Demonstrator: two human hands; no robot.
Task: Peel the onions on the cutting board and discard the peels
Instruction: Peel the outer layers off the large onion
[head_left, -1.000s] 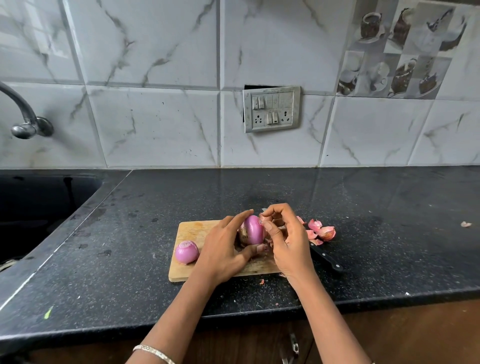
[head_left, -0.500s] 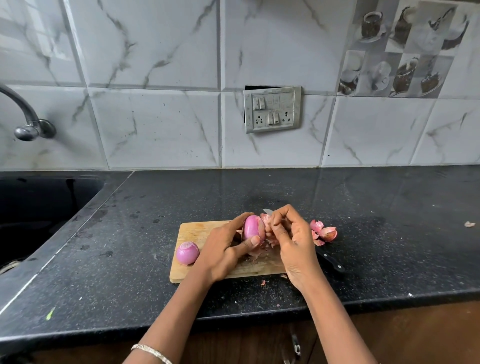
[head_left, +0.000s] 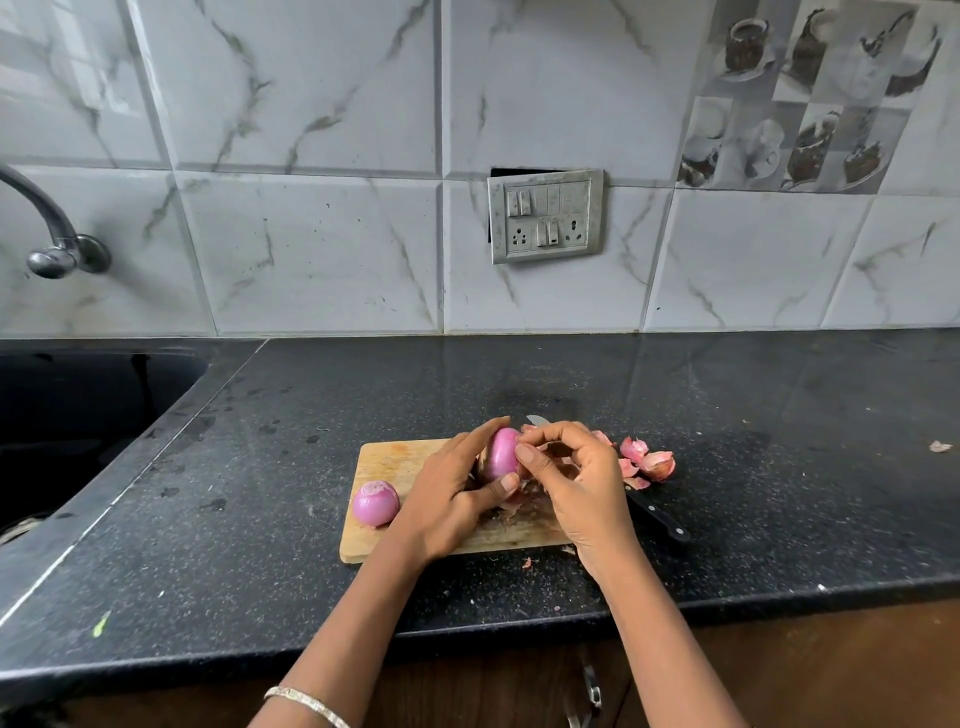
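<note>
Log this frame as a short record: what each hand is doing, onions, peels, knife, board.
left hand: grips held onion above the board
right hand: pinches skin at the held onion's side
peeled onion: lies on cutting board, left end
loose peels: on the counter right of the board
knife: flat behind the right hand, handle off the board

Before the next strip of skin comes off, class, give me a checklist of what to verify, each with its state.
1. Left hand grips the held onion: ok.
2. Right hand pinches skin at the onion: ok.
3. Work is over the cutting board: ok.
4. Knife lies clear of both hands: not ok, partly under the right hand.
5. Loose peels discarded: not ok, on the counter.
6. Second onion peeled: ok.
</note>
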